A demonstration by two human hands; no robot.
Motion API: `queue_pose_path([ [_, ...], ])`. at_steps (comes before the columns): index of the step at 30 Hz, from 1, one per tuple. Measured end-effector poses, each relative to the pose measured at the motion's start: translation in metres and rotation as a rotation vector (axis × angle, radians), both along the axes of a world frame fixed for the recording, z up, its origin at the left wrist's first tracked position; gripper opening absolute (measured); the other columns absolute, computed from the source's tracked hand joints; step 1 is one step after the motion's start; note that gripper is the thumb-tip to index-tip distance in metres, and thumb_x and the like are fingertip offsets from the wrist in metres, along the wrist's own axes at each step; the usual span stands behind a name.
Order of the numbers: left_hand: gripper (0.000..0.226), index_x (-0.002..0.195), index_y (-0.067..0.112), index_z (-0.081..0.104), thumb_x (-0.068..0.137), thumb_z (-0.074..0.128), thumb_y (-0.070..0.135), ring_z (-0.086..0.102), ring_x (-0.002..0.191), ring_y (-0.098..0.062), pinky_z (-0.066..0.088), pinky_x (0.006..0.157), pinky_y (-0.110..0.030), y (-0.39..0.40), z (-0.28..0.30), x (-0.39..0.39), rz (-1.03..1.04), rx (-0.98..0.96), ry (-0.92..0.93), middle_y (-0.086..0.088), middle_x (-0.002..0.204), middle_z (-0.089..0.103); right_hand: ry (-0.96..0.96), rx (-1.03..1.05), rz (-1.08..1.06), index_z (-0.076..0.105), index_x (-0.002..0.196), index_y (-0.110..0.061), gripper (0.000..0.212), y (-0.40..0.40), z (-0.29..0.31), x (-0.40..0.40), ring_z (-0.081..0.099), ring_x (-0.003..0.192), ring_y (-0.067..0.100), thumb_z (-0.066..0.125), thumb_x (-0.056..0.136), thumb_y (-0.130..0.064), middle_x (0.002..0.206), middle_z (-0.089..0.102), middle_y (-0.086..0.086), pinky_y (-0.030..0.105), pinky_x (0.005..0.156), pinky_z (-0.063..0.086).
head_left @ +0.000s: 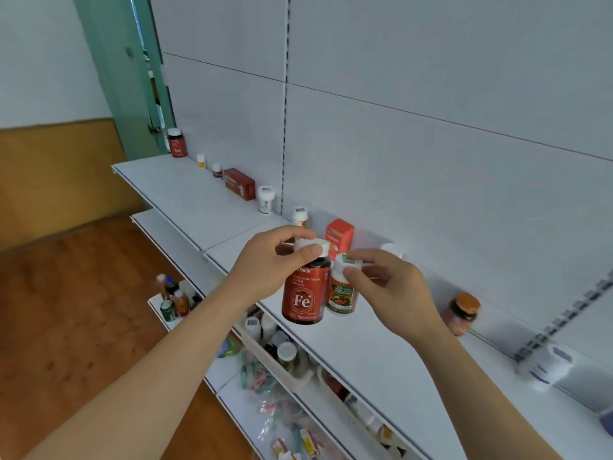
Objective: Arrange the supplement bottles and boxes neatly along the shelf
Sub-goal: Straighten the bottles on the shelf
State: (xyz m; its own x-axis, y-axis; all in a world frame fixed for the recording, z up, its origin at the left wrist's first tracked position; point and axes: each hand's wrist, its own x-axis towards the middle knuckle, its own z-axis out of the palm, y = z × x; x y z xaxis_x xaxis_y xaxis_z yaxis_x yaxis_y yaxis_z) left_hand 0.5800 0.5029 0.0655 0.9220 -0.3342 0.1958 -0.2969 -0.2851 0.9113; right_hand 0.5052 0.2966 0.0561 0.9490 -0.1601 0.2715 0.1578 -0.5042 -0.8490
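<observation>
My left hand grips the white cap of a dark red "Fe" bottle, held above the white shelf. My right hand pinches the cap of a smaller white bottle with a vegetable label, right beside the red one. Along the shelf's back stand another red "Fe" bottle, two tiny bottles, a red box lying flat, a white bottle, a white-capped bottle and an upright red box.
To the right on the shelf stand an orange-lidded jar and a blurred white bottle. Lower shelves hold a basket of bottles, loose packets and more bottles. Wooden floor lies at the left, a green door frame behind.
</observation>
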Motion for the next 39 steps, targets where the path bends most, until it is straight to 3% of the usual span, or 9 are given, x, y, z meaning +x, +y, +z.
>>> queue_pose_path([
  [8, 0.016, 0.099, 0.048, 0.066, 0.084, 0.07, 0.046, 0.063, 0.089, 0.007, 0.057, 0.082, -0.029, 0.078, -0.004, 0.1, -0.072, -0.011, 0.002, 0.021, 0.102, 0.068, 0.043, -0.039, -0.075, 0.07, 0.11, -0.035, 0.022, 0.085, 0.0, 0.085, 0.067, 0.092, 0.001, 0.07, 0.088, -0.029, 0.099, 0.072, -0.014, 0.023, 0.079, 0.054],
  [18, 0.026, 0.109, 0.04, 0.068, 0.084, 0.071, 0.047, 0.062, 0.095, 0.005, 0.056, 0.085, -0.029, 0.099, -0.021, 0.211, -0.185, 0.043, 0.022, 0.021, 0.106, 0.067, 0.101, -0.109, -0.217, 0.071, 0.107, -0.029, 0.025, 0.118, -0.01, 0.172, 0.064, 0.085, -0.006, 0.077, 0.083, -0.023, 0.099, 0.069, -0.016, 0.007, 0.069, 0.048],
  [23, 0.026, 0.106, 0.04, 0.068, 0.081, 0.074, 0.046, 0.063, 0.098, 0.003, 0.053, 0.082, -0.023, 0.08, -0.025, 0.264, -0.26, 0.084, 0.0, 0.023, 0.106, 0.067, 0.064, -0.335, -0.308, 0.071, 0.11, -0.03, 0.029, 0.087, -0.027, 0.22, 0.059, 0.093, -0.001, 0.074, 0.081, -0.024, 0.103, 0.066, -0.021, 0.015, 0.079, 0.046],
  [25, 0.027, 0.106, 0.04, 0.068, 0.081, 0.075, 0.045, 0.062, 0.098, 0.005, 0.051, 0.08, -0.019, 0.075, -0.029, 0.284, -0.279, 0.119, -0.012, 0.023, 0.108, 0.067, 0.079, -0.48, -0.344, 0.072, 0.109, -0.029, 0.028, 0.073, -0.034, 0.238, 0.053, 0.098, 0.007, 0.073, 0.081, -0.026, 0.105, 0.067, -0.017, 0.02, 0.082, 0.04],
  [28, 0.026, 0.105, 0.04, 0.067, 0.081, 0.076, 0.042, 0.061, 0.097, 0.008, 0.047, 0.078, -0.012, 0.071, -0.033, 0.313, -0.296, 0.131, -0.026, 0.021, 0.111, 0.067, 0.158, -0.59, -0.327, 0.071, 0.109, -0.025, 0.027, 0.06, -0.044, 0.262, 0.058, 0.095, 0.017, 0.071, 0.082, -0.024, 0.106, 0.068, -0.008, 0.024, 0.078, 0.04],
  [32, 0.025, 0.102, 0.043, 0.065, 0.08, 0.077, 0.042, 0.062, 0.1, 0.002, 0.053, 0.087, -0.024, 0.064, -0.044, 0.343, -0.34, 0.146, -0.033, 0.02, 0.112, 0.066, 0.315, -0.739, -0.346, 0.067, 0.114, -0.023, 0.026, 0.06, -0.051, 0.286, 0.059, 0.102, 0.022, 0.062, 0.088, -0.024, 0.113, 0.064, -0.004, 0.026, 0.074, 0.035],
  [35, 0.027, 0.103, 0.042, 0.066, 0.079, 0.078, 0.041, 0.062, 0.102, 0.0, 0.053, 0.092, -0.03, 0.059, -0.052, 0.363, -0.389, 0.136, -0.03, 0.022, 0.111, 0.065, 0.423, -0.782, -0.371, 0.064, 0.115, -0.021, 0.028, 0.06, -0.06, 0.308, 0.059, 0.104, 0.026, 0.053, 0.089, -0.017, 0.116, 0.063, 0.001, 0.035, 0.081, 0.047],
  [39, 0.028, 0.105, 0.039, 0.066, 0.079, 0.078, 0.04, 0.061, 0.104, -0.001, 0.052, 0.092, -0.028, 0.059, -0.059, 0.385, -0.459, 0.136, -0.008, 0.025, 0.109, 0.064, 0.521, -0.757, -0.449, 0.064, 0.109, -0.02, 0.027, 0.062, -0.074, 0.326, 0.06, 0.098, 0.029, 0.051, 0.087, -0.012, 0.11, 0.063, 0.003, 0.039, 0.079, 0.05],
])
